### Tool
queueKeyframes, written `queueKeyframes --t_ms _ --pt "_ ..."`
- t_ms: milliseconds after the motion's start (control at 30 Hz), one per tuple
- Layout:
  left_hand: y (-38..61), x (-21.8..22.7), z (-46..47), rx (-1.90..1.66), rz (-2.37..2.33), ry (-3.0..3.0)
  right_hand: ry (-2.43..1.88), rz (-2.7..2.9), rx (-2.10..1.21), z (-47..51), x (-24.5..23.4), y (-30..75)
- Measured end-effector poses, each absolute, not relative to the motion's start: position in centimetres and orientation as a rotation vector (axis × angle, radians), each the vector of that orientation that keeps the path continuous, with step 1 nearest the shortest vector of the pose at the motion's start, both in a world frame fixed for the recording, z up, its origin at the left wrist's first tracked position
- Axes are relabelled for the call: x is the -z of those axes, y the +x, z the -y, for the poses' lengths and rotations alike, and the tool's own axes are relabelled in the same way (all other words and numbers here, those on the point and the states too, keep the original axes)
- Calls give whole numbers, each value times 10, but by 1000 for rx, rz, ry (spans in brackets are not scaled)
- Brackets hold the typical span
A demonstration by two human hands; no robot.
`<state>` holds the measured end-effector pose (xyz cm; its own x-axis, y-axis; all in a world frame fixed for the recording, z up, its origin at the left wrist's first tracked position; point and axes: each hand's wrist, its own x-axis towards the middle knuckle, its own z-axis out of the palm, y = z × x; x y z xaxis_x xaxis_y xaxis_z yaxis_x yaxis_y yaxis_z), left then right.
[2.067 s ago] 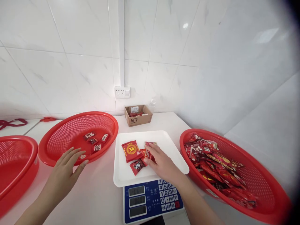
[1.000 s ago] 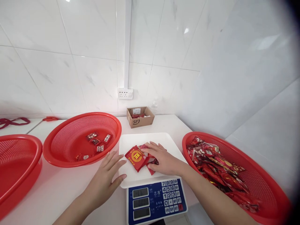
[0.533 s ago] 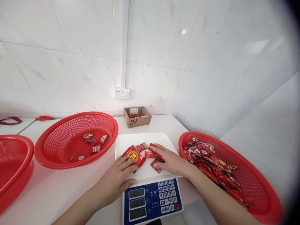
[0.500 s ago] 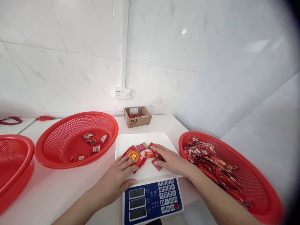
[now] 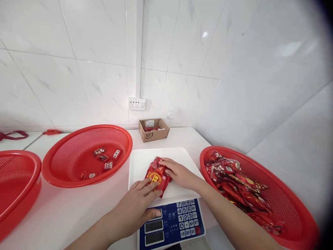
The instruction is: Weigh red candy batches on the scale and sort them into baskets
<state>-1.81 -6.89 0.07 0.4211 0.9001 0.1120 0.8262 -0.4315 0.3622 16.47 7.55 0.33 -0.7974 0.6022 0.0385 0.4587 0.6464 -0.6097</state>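
My left hand (image 5: 137, 205) lies with its fingers stretched over a red packet with a yellow emblem (image 5: 155, 177). Its thumb stands apart, over the top display of the scale (image 5: 171, 225). From the right, my right hand (image 5: 182, 175) curls its fingers round the far edge of several small red wrapped sweets (image 5: 159, 166), bunched against that packet. All of this rests on the white weighing pan (image 5: 182, 154). The undersides of the packets and part of my right fingertips are hidden.
To the right, a red basket (image 5: 291, 194) holds many red packets (image 5: 241, 184). A red basket at left (image 5: 59, 159) has several small packets (image 5: 104, 158); another red basket (image 5: 23, 194) is cut off at the edge. A cardboard box (image 5: 157, 134) stands behind the scale by the wall.
The loose sweets, spread across the pan before, are now bunched together with the large packet. My left hand has moved right with it, and my right hand has closed in leftward.
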Motion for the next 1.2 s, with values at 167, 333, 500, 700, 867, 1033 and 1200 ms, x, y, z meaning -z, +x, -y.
queueKeyframes --t_ms 167,333,500,700,867,1033,1200 --pt "-14 -2 65 -425 -1545 2405 -815 2539 -999 -68 -9 165" --pt "-11 -6 64 -370 -1554 2394 -852 2507 -1043 -62 -12 169" --pt "-11 -4 65 -412 -1511 2401 -857 2554 -1001 -53 -13 169" --pt "-11 0 66 -414 -1534 2410 -937 2461 -784 -50 -6 162" --pt "-10 -1 67 -383 -1543 2394 -1001 2208 -826 -54 -6 163" --pt "-10 -5 65 -306 -1557 2379 -1086 2130 -967 -57 -7 169" --pt "-12 -9 65 -350 -1553 2382 -1147 2183 -749 -55 0 182"
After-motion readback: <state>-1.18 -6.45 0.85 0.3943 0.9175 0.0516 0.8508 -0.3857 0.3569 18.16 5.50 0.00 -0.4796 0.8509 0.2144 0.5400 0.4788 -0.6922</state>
